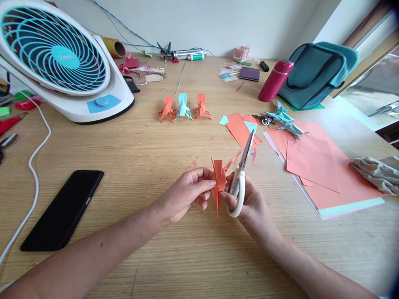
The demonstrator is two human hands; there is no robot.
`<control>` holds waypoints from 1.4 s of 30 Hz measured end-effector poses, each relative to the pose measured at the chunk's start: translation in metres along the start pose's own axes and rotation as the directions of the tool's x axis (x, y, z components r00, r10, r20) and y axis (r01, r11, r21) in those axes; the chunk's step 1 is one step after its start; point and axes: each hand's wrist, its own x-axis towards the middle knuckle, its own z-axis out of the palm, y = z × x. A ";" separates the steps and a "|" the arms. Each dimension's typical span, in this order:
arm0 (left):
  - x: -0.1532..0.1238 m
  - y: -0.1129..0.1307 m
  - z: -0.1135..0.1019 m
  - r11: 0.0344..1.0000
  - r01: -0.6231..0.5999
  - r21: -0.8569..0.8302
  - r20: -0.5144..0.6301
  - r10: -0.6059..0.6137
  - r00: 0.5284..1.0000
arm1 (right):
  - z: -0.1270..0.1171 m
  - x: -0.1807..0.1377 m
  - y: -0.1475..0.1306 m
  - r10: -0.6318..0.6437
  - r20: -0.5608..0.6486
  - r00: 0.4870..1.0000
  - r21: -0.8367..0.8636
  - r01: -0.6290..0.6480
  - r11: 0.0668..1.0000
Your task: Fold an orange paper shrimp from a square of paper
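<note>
An orange folded-paper figure (219, 176) is held above the table between my two hands, with narrow points sticking up and one long point hanging down. My left hand (190, 191) pinches its left side between thumb and fingers. White-handled scissors (239, 191) rest in my right hand (247, 199), blades together and pointing up and away. The thumb of that hand also reaches the figure's right edge. Farther back stand two orange paper figures (168, 108) (202, 106) with a light blue paper figure (183, 106) between them.
Orange paper sheets (311, 158) and cut strips (238, 128) lie at the right, beside blue folded pieces (282, 116). A pink bottle (276, 81) and teal bag (318, 74) stand behind. On the left are a fan (102, 104), a phone (64, 209) and a white cable (33, 166).
</note>
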 end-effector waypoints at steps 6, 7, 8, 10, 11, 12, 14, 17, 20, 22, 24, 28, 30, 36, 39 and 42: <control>0.001 0.003 -0.003 0.997 -0.028 0.076 -0.025 0.030 0.999 | -0.006 -0.001 0.000 -0.052 0.026 0.998 -0.113 0.054 0.992; 0.001 0.005 -0.004 0.994 -0.052 0.099 -0.051 0.057 0.997 | -0.008 -0.003 -0.001 -0.067 0.043 0.997 -0.151 0.073 0.986; 0.001 0.007 -0.005 0.989 -0.079 0.127 -0.080 0.089 0.993 | -0.010 -0.004 -0.002 -0.076 0.065 0.995 -0.183 0.086 0.979; 0.001 0.012 -0.007 0.972 -0.142 0.187 -0.140 0.170 0.976 | -0.014 -0.007 -0.006 -0.074 0.162 0.984 -0.241 0.112 0.964; 0.001 0.015 -0.008 0.961 -0.174 0.215 -0.166 0.212 0.963 | -0.015 -0.009 -0.008 -0.060 0.216 0.974 -0.240 0.112 0.964; 0.001 0.018 -0.010 0.949 -0.203 0.241 -0.187 0.251 0.950 | -0.015 -0.011 -0.009 -0.026 0.271 0.962 -0.238 0.094 0.967; 0.002 0.023 -0.014 0.925 -0.255 0.282 -0.221 0.321 0.921 | -0.013 -0.013 -0.010 0.033 0.371 0.928 -0.220 0.053 0.974; 0.004 0.031 -0.019 0.900 -0.300 0.315 -0.274 0.389 0.879 | -0.008 -0.016 -0.008 0.124 0.443 0.888 -0.181 -0.047 0.982; 0.005 0.035 -0.024 0.890 -0.320 0.323 -0.305 0.418 0.856 | -0.005 -0.016 -0.006 0.176 0.465 0.868 -0.172 -0.106 0.979; 0.005 0.035 -0.026 0.888 -0.324 0.327 -0.307 0.424 0.852 | -0.005 -0.015 -0.005 0.192 0.466 0.864 -0.179 -0.120 0.977; 0.005 0.034 -0.025 0.887 -0.319 0.333 -0.304 0.421 0.855 | -0.005 -0.014 -0.005 0.202 0.467 0.861 -0.186 -0.127 0.974; 0.004 0.030 -0.022 0.887 -0.314 0.338 -0.286 0.415 0.864 | -0.006 -0.013 -0.003 0.184 0.460 0.869 -0.172 -0.116 0.978; 0.004 0.028 -0.020 0.889 -0.316 0.332 -0.281 0.413 0.866 | -0.006 -0.013 -0.003 0.178 0.447 0.877 -0.166 -0.114 0.980; 0.002 0.028 -0.018 0.899 -0.316 0.303 -0.283 0.402 0.871 | -0.003 -0.013 -0.003 0.156 0.417 0.896 -0.190 -0.082 0.978; 0.002 0.029 -0.017 0.905 -0.321 0.279 -0.283 0.397 0.873 | -0.003 -0.013 -0.004 0.160 0.413 0.897 -0.202 -0.080 0.976; 0.002 0.028 -0.016 0.913 -0.318 0.254 -0.285 0.385 0.878 | -0.003 -0.013 -0.003 0.163 0.412 0.896 -0.206 -0.083 0.975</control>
